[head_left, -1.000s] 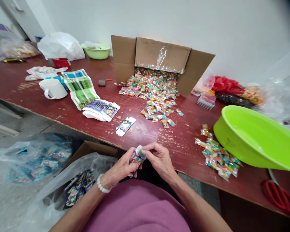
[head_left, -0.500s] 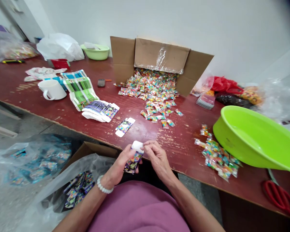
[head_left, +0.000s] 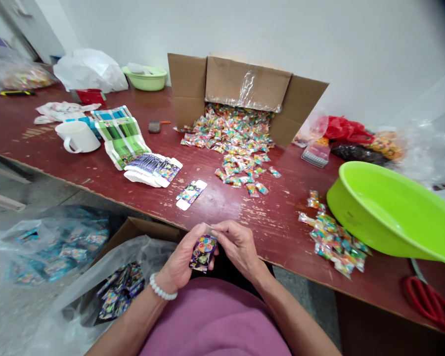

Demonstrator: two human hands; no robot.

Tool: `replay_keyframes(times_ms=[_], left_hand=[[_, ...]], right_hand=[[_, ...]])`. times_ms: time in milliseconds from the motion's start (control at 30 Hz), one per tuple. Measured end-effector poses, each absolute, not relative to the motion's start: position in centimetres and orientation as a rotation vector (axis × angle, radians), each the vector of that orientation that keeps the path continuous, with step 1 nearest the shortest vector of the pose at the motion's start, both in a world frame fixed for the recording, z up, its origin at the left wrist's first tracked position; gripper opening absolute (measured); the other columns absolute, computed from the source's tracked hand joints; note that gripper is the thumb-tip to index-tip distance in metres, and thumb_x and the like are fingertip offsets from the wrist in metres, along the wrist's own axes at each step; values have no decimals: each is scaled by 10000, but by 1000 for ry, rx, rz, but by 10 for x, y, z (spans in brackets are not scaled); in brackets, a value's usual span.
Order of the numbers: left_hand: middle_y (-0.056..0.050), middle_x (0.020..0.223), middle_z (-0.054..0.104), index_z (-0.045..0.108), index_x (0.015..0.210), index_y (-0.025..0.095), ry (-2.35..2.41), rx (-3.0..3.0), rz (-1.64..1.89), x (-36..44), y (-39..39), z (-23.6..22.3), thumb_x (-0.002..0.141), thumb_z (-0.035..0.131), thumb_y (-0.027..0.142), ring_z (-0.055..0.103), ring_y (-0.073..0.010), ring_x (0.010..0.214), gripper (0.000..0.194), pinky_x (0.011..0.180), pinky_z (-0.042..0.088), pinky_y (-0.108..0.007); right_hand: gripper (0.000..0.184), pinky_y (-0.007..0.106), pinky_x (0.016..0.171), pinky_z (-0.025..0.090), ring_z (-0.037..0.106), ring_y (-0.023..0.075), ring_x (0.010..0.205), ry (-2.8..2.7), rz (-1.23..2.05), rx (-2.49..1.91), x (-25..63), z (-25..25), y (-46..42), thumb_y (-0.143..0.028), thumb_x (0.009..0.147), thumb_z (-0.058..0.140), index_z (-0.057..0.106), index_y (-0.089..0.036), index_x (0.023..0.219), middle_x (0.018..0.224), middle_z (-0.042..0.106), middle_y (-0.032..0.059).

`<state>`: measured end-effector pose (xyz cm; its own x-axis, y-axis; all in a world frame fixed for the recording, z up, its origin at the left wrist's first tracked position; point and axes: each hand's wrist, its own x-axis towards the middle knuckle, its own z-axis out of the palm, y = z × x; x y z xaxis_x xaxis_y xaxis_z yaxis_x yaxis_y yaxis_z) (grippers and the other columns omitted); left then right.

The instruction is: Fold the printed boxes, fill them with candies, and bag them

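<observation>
A small purple printed carton (head_left: 203,252) is gripped in my left hand (head_left: 181,257), just past the table's front edge. My right hand (head_left: 239,245) pinches at the carton's top end, thumb and fingers on its flap. Whether anything is inside the carton is hidden. Ahead on the table lies a single flat carton (head_left: 192,194) with white flaps. Left of it, a fanned stack of flat purple cartons (head_left: 155,169) rests against green and blue ones (head_left: 124,136). Wrapped candies (head_left: 241,165) spill toward me from a cardboard box (head_left: 248,81).
On the right are a green basin (head_left: 389,212), a candy pile (head_left: 335,242) and red-handled scissors (head_left: 426,301). A white mug (head_left: 77,137) stands on the left. Below the table edge, a lined box (head_left: 144,252) holds filled purple cartons, beside a bag of blue packs (head_left: 66,247).
The carton's white top flap stood up before; now it is folded down under my fingers. My right hand has shifted slightly left, against the carton's top.
</observation>
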<state>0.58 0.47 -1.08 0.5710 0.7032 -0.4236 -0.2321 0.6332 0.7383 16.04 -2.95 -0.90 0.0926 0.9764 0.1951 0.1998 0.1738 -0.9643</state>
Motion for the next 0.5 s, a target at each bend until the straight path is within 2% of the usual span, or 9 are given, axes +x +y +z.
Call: replay_keyframes(times_ms=[67, 133, 233, 300, 400, 500], left_hand=[[-22, 634, 655, 590, 923, 174, 743, 557, 555, 6, 7, -15, 874, 523, 636, 597, -141, 429, 469, 406, 498, -249], [-10, 641, 653, 584, 951, 186, 730, 509, 565, 6, 7, -18, 890, 533, 590, 599, -141, 435, 413, 410, 506, -255], [9, 638, 642, 585, 924, 185, 757, 591, 611, 7, 4, -18, 890, 584, 485, 589, -121, 448, 302, 416, 488, -223], [12, 626, 633, 591, 904, 176, 805, 660, 640, 9, 2, -15, 881, 585, 497, 584, -116, 450, 321, 416, 471, -207], [12, 623, 631, 606, 1065, 180, 822, 695, 631, 11, -1, -10, 888, 498, 621, 584, -125, 437, 488, 409, 453, -211], [-4, 626, 635, 600, 1183, 172, 804, 739, 590, 12, 0, -9, 880, 408, 713, 582, -130, 428, 648, 399, 430, -210]], right_hand=[[158, 313, 776, 535, 692, 186, 813, -1525, 789, -1214, 164, -6, -30, -330, 915, 625, 753, -238, 900, 882, 746, 52], [172, 323, 814, 534, 694, 191, 857, -1552, 824, -1187, 165, -5, -30, -328, 915, 624, 750, -229, 853, 909, 745, 59], [193, 267, 616, 540, 662, 139, 614, -1326, 1053, -1236, 160, -8, -30, -386, 856, 687, 707, -196, 826, 807, 718, 33], [245, 226, 487, 494, 602, 104, 486, -1160, 1206, -1258, 156, -10, -28, -411, 790, 746, 680, -183, 848, 739, 699, 3], [287, 210, 431, 465, 569, 89, 445, -1015, 1374, -1191, 154, -6, -23, -412, 736, 786, 652, -163, 787, 721, 709, 3], [297, 218, 418, 465, 573, 90, 457, -942, 1477, -1081, 155, 1, -18, -404, 714, 800, 648, -148, 709, 834, 742, 46]])
